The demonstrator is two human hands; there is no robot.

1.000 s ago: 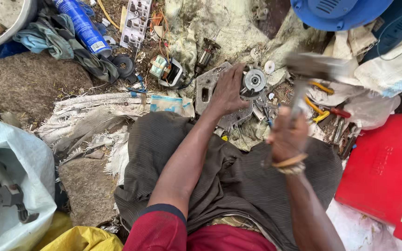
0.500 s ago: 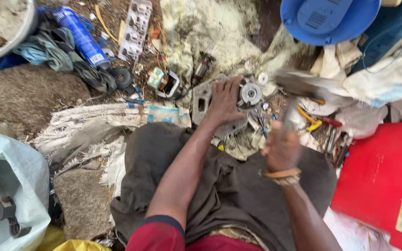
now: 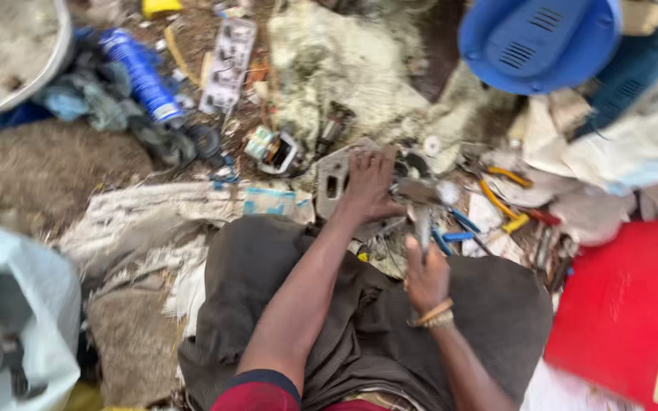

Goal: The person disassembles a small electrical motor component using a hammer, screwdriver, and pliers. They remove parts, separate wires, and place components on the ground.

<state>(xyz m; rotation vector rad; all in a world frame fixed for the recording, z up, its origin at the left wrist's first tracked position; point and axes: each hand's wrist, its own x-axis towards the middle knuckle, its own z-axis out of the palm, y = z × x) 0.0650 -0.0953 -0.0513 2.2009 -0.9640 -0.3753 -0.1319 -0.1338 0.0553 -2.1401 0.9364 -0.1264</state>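
Grey-brown cloth (image 3: 359, 320) covers the person's lap at the near edge, and both forearms reach away from it toward the heap of parts on the ground. The right hand (image 3: 426, 278) sits nearer, just above the lap, with a beaded band at its wrist; it is closed around the handle of a hammer (image 3: 420, 205). That handle runs near-to-far, almost straight away from the body, and the blurred metal head lies at its far end, right beside the fingers of the other hand. The left hand (image 3: 367, 186) lies farther out and a little to the left, palm down, fingers spread and pressed onto a grey metal housing (image 3: 334, 179); it grips nothing but holds the piece flat against the ground. So the struck end of the tool lies just far of the right fist and immediately right of the left hand, touching or nearly touching the housing; blur hides which. The right forearm angles in from the near right, elbow bent; the left arm is longer and straighter.

Right of the hands lie yellow- and blue-handled pliers (image 3: 500, 202), then a red case (image 3: 626, 304). Farther left rest a small coil part (image 3: 272, 148) and a blue spray can (image 3: 142, 76); a blue plastic casing (image 3: 538, 42) sits at the far right.
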